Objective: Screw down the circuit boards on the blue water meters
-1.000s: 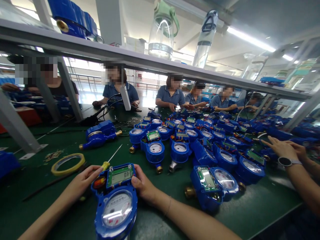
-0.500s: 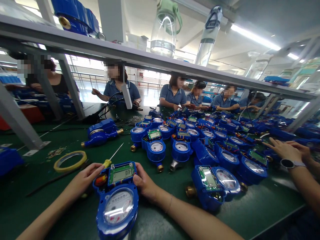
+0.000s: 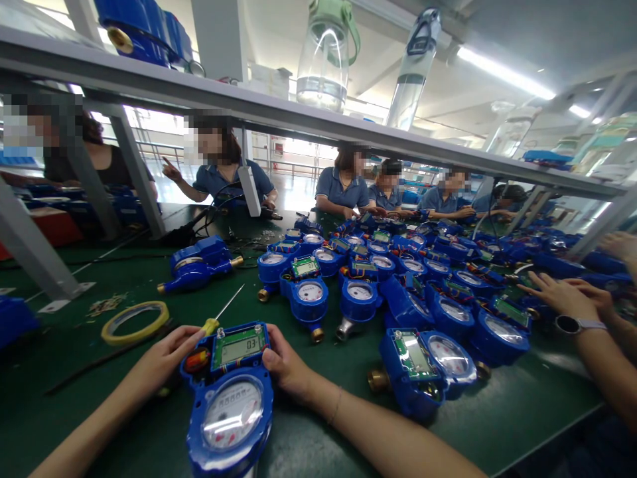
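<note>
Workbench (image 3: 507, 408), green, meter-crowded | shelf (image 3: 199, 88) overhead, bottles (image 3: 322, 76) | left hand (image 3: 172, 350) gripping screwdriver (image 3: 211, 326), right hand (image 3: 286, 365) gripping blue meter (image 3: 229, 431)

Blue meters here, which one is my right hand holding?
The blue meter at the bottom, left of centre: your right hand grips its upper right edge. That hand touches none of the other meters.

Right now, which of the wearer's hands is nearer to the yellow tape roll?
Left. The left hand is just to the right of the yellow tape roll; the right hand is farther off, gripping the opposite side of the blue meter.
</note>
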The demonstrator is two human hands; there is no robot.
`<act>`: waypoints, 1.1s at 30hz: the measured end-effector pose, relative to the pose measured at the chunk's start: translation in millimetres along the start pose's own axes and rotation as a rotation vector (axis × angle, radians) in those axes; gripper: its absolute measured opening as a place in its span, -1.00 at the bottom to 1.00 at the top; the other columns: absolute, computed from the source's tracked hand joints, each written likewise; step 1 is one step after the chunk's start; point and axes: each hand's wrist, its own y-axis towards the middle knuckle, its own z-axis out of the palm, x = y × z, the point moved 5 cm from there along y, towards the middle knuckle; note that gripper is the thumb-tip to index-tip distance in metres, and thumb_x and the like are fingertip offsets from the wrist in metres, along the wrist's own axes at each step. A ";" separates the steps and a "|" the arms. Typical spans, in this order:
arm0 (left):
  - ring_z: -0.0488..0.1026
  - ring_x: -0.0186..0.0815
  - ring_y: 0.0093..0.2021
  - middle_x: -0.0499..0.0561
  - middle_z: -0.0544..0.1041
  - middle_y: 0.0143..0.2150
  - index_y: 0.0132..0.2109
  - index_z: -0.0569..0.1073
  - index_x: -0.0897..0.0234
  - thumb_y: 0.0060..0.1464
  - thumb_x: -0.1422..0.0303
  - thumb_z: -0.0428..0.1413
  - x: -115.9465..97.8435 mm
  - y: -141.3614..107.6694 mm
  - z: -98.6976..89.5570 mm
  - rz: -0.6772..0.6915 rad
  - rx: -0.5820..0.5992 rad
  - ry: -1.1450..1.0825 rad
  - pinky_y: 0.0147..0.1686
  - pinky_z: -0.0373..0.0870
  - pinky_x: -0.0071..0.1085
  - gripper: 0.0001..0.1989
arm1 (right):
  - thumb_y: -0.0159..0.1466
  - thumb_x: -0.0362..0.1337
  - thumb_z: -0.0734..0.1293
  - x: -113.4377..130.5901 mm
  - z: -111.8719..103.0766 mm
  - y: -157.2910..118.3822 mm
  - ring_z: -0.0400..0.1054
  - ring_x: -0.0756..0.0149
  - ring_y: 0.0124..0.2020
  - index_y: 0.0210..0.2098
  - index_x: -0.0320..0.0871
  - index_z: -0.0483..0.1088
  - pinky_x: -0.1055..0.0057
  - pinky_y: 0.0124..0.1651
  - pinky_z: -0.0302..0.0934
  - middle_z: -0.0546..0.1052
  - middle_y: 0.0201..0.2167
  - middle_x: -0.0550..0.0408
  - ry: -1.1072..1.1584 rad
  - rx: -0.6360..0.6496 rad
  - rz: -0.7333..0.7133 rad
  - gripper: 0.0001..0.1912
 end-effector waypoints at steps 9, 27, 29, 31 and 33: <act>0.46 -0.12 0.02 0.10 0.47 0.04 0.06 0.29 0.20 0.03 -0.16 -0.06 4.2 4.0 -1.1 0.008 0.088 0.009 -0.02 0.44 -0.27 -0.38 | 0.12 0.12 0.44 -4.4 -2.5 1.8 0.19 0.05 0.18 0.12 -0.12 0.18 0.02 0.30 -0.12 0.33 0.10 -0.10 0.004 0.022 -0.007 -0.26; 0.46 -0.09 0.03 0.11 0.45 0.06 0.06 0.28 0.20 0.03 -0.16 -0.08 7.2 4.2 0.1 -0.014 0.063 0.006 0.01 0.43 -0.19 -0.38 | 0.13 0.12 0.44 -4.1 -2.3 1.6 0.16 0.05 0.19 0.11 -0.12 0.18 0.03 0.31 -0.14 0.32 0.10 -0.09 0.010 0.024 -0.007 -0.27; 0.46 -0.11 0.02 0.10 0.45 0.05 0.06 0.28 0.19 0.03 -0.15 -0.07 7.0 4.1 0.6 -0.014 0.062 0.001 0.01 0.42 -0.20 -0.38 | 0.13 0.12 0.44 -4.6 -2.6 2.0 0.17 0.05 0.19 0.11 -0.13 0.19 0.02 0.30 -0.14 0.34 0.08 -0.10 0.005 0.026 -0.009 -0.28; 0.47 -0.12 0.00 0.09 0.46 0.04 0.05 0.28 0.18 0.03 -0.15 -0.07 6.1 3.3 1.2 -0.015 0.064 -0.005 0.00 0.43 -0.22 -0.39 | 0.14 0.12 0.43 -5.1 -2.6 2.2 0.18 0.05 0.18 0.11 -0.13 0.18 0.01 0.30 -0.13 0.36 0.06 -0.10 0.002 0.027 -0.011 -0.28; 0.48 -0.13 -0.02 0.10 0.46 0.03 0.05 0.28 0.19 0.03 -0.15 -0.07 4.6 2.0 1.6 -0.016 0.065 -0.008 -0.02 0.44 -0.23 -0.39 | 0.13 0.13 0.43 -5.5 -2.5 2.2 0.19 0.04 0.17 0.11 -0.13 0.18 0.01 0.29 -0.12 0.36 0.06 -0.10 0.001 0.028 -0.014 -0.27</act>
